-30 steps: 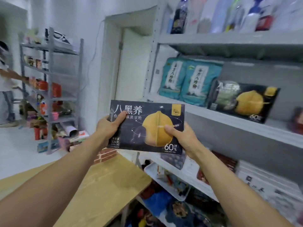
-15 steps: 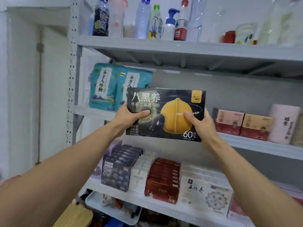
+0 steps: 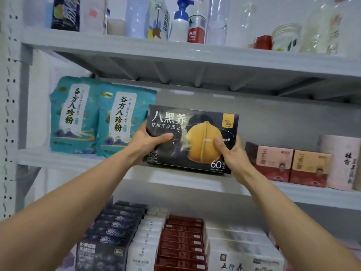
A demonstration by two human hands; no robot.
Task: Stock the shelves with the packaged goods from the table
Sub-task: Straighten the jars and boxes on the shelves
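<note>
At mid-frame, the left hand (image 3: 145,141) has its thumb laid flat across the front of the dark box (image 3: 192,140), its fingers wrapped out of sight behind the box's left edge; the right hand (image 3: 231,153) grips the lower right corner the same way, thumb pressed on the yellow nut picture. So the box sits clamped between both hands, upright and face-out, its bottom edge at or just above the front lip of the middle shelf (image 3: 78,163); whether it touches I cannot tell. It fills the gap between the teal pouches (image 3: 101,118) to the left and the pink-and-red cartons (image 3: 287,165) to the right. The step in hand looks like placement; next it likely needs sliding back and releasing.
</note>
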